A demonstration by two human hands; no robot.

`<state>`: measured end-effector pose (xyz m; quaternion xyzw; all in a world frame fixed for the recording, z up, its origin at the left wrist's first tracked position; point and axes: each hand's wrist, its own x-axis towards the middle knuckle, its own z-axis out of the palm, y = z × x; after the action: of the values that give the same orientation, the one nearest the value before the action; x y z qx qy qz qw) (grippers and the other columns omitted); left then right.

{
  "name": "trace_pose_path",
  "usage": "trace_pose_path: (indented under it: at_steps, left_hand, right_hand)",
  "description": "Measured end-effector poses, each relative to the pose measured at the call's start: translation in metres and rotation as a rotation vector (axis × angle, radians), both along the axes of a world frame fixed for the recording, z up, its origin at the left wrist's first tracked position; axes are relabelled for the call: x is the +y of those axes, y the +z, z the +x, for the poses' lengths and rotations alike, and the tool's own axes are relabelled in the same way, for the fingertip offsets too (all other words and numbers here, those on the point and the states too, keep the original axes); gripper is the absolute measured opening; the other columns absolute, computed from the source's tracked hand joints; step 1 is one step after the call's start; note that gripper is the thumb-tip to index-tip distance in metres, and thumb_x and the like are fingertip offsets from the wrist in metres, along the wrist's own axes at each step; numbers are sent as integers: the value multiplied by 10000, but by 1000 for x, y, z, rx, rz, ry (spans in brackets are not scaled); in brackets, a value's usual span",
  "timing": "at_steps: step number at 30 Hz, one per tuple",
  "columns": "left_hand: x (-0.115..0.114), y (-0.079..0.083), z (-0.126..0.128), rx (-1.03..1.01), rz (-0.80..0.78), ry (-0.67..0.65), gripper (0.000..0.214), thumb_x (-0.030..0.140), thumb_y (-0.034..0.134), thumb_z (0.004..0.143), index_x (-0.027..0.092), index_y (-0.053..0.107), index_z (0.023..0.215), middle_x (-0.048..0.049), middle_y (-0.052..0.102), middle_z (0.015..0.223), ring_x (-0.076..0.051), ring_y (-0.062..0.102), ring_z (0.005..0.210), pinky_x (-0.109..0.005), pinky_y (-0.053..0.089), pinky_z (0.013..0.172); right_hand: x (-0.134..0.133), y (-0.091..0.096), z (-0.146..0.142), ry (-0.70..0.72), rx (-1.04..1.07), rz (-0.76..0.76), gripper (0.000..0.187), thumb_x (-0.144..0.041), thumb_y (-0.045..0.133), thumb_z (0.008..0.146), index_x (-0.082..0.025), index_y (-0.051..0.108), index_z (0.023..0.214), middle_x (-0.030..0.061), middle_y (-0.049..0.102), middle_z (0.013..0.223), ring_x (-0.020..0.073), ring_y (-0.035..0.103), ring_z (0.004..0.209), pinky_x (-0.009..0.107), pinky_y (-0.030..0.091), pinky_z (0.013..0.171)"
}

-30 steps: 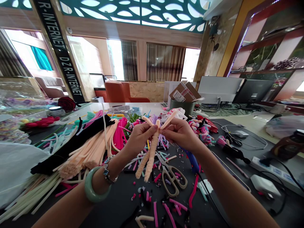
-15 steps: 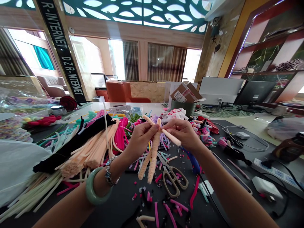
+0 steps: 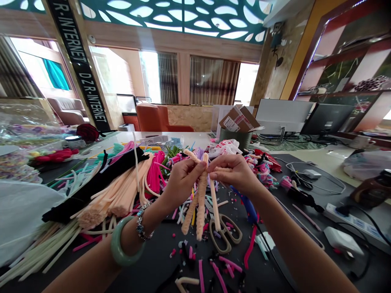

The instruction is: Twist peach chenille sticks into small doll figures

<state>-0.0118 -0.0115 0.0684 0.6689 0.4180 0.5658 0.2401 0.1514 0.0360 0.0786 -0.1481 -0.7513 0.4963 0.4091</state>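
In the head view, a black strip (image 3: 78, 65) reads "R-INTERNET DZR-INTERNET"; the label (image 3: 231, 123) on the cardboard box (image 3: 248, 116) is illegible; above the cluttered tabletop (image 3: 151, 258), the left hand (image 3: 182, 178) and right hand (image 3: 235, 173) pinch a peach fuzzy piece (image 3: 200, 203) between their fingers, its pale strand (image 3: 214, 203) overlapping the scissors (image 3: 224, 236)

Blown-out white glare at the back windows (image 3: 150, 77), stretched edges.
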Motion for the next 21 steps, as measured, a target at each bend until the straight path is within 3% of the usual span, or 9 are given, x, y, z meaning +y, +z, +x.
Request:
trace_pose_path:
  at_steps: [4,10,15,21]
  left_hand:
    - [0,1,1,-33,-8,-20,326,386,515,842,147,529,621,17,473,581,-104,433,570,-226,359,530]
    - [-1,5,-1,19,-16,-37,342,408,504,847,137,564,647,16,484,566,-100,431,542,-222,349,502]
    - [-1,4,-4,45,-1,-72,356,398,496,856,145,524,608,25,463,542,-90,424,522,-212,345,487]
    - [-1,5,-5,50,-3,-85,336,379,496,860,147,543,620,13,512,552,-97,463,528,-211,374,496]
  right_hand:
    - [-1,1,2,-2,-41,53,187,-236,752,677,-174,625,799,-39,527,619,65,453,532,192,333,481]
    - [-3,3,4,-68,-104,112,324,-254,749,683,-203,511,897,-111,393,520,35,342,446,158,245,430]
    - [-7,8,6,-139,-185,210,271,-314,726,706,-174,555,862,-71,474,564,53,400,482,169,285,446]
    - [-14,14,7,-303,-302,512,176,-333,648,782,-160,637,811,-14,574,636,82,476,542,195,353,513]
